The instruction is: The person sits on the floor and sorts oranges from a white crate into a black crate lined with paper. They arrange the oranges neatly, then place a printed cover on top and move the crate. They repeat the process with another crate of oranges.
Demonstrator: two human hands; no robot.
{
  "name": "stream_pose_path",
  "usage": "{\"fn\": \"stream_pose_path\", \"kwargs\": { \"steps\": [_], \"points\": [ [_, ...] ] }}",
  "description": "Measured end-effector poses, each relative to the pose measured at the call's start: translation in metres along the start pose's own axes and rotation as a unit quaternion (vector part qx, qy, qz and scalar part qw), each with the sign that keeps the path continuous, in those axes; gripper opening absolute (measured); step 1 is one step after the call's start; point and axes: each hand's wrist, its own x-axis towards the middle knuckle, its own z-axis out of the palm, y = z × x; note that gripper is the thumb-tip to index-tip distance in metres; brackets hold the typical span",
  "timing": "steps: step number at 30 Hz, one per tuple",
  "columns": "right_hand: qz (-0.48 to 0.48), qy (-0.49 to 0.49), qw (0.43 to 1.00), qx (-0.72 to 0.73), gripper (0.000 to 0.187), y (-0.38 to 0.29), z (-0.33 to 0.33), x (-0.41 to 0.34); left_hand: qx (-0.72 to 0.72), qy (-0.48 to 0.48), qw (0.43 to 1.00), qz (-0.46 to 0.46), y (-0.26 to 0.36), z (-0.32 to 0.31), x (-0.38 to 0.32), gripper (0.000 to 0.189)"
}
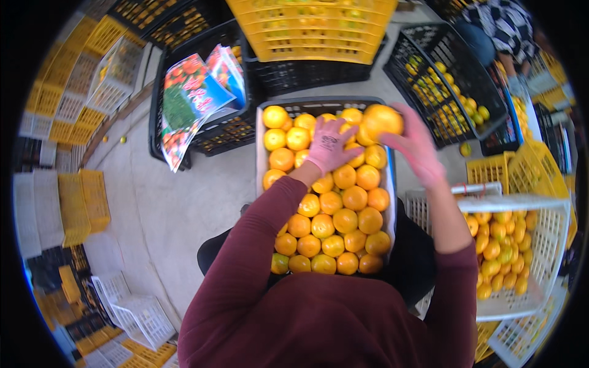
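Right before me stands a lined black crate (322,102) filled with rows of orange citrus fruit (332,201). My left hand (331,146), in a pink glove with a printed mark, rests fingers apart on the fruit near the far end. Above the far right corner, my right hand (419,146), gloved too and slightly blurred, holds an orange citrus fruit (382,123) between thumb and fingers. Some fruit lies hidden under my left hand and forearm.
A white basket (520,202) of citrus stands at my right. Beyond are a yellow crate (317,43) on a black one, a black crate (494,110) with greenish fruit, and printed sheets (188,101) on another crate. A person in a checkered sleeve (501,25) is at far right.
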Motion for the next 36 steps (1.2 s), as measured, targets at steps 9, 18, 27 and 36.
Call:
{"fn": "stream_pose_path", "kwargs": {
  "steps": [9,18,27,36],
  "points": [
    [0.131,-0.098,0.957,-0.238,0.064,0.038,0.166,0.126,0.073,-0.063,0.995,0.005,-0.007,0.021,-0.004,0.059],
    [0.156,-0.258,0.870,-0.389,0.064,0.062,0.163,0.156,-0.166,0.108,0.969,0.151,-0.023,-0.024,-0.031,0.029],
    [0.026,-0.181,0.882,-0.434,0.038,0.002,0.130,0.095,0.124,0.045,0.990,0.038,-0.134,-0.048,-0.013,0.042],
    [0.162,0.441,0.670,-0.575,0.037,0.054,-0.257,-0.309,0.135,0.058,0.988,0.046,-0.146,-0.035,-0.013,0.044]
  ]
}}
